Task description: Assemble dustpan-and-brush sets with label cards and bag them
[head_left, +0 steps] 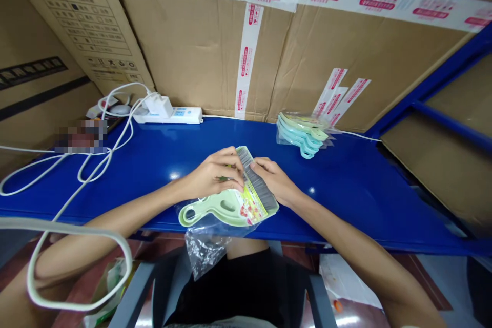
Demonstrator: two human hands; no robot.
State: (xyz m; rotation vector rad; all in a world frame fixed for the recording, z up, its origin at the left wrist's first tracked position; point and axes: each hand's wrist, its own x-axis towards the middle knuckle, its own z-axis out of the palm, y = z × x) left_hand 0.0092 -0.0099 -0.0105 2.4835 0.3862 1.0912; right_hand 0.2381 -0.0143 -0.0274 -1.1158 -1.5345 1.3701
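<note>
A light green brush and dustpan set (226,206) with grey bristles and a yellow printed card lies at the front edge of the blue table. Its looped handle points left. My left hand (221,173) is on the card and the pan's upper edge, fingers bent and pressed together. From the right, my right hand (274,179) grips the bristle side, thumb on the bristles. Clear plastic wrap (203,251) hangs below the set over the table edge.
Wrapped green and blue brush sets (302,133) lie at the back right of the table (346,189). A white power strip (186,115) and looped white cables (111,151) are at the left. Cardboard boxes (200,51) stand behind. A blue metal frame (453,123) rises at the right.
</note>
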